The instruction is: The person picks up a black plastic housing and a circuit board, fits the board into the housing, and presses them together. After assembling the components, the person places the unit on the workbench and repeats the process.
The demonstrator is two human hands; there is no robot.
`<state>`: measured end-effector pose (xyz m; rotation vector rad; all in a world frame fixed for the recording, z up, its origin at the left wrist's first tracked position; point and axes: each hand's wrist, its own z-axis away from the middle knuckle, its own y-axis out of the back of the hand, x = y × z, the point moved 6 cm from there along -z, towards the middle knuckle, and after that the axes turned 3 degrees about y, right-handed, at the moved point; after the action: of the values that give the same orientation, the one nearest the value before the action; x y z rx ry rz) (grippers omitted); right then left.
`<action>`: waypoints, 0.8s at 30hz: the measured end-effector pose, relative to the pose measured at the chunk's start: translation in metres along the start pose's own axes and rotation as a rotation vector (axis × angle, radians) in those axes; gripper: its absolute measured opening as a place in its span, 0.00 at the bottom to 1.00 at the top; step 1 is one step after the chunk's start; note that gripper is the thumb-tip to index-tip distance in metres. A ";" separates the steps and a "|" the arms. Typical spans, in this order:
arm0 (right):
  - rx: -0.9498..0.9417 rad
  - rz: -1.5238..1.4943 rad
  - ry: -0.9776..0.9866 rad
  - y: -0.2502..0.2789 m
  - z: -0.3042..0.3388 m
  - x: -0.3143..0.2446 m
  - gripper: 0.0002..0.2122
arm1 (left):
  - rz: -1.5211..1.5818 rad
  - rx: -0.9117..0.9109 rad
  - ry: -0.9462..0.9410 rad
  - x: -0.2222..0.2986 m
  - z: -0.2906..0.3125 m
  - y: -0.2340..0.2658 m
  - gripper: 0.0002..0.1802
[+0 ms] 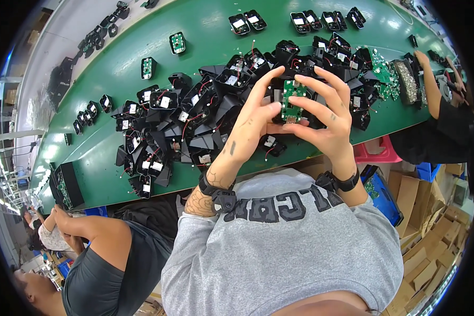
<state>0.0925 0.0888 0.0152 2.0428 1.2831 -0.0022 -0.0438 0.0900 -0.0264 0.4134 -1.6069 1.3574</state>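
A green circuit board (292, 90) stands upright between my two hands, above the near side of a heap of black plastic housings (195, 113). My left hand (254, 120) grips it from the left, with the thumb against its side and a finger arched over the top. From the right, my right hand (329, 120) has its thumb at the lower end and fingertips on the board's face and upper end. Something black shows behind the board; whether it is a housing around it, I cannot tell. Many housings in the heap carry red wires and white labels.
Bare green boards (385, 76) are piled at the right beside a box of small metal parts (407, 81). Two housings with boards (177, 43) stand at the far left. Co-workers sit on both sides, one arm (430, 87) reaching in at right. A pink stool (374, 150) stands below.
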 end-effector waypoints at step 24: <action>0.006 -1.037 -0.692 -0.028 0.010 0.020 0.22 | -0.145 -0.044 -0.066 0.001 0.014 -0.018 0.39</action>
<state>0.0844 0.1056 -0.0148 0.9935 1.6630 -1.0683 -0.0368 0.0717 -0.0147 0.5423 -1.6254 1.2085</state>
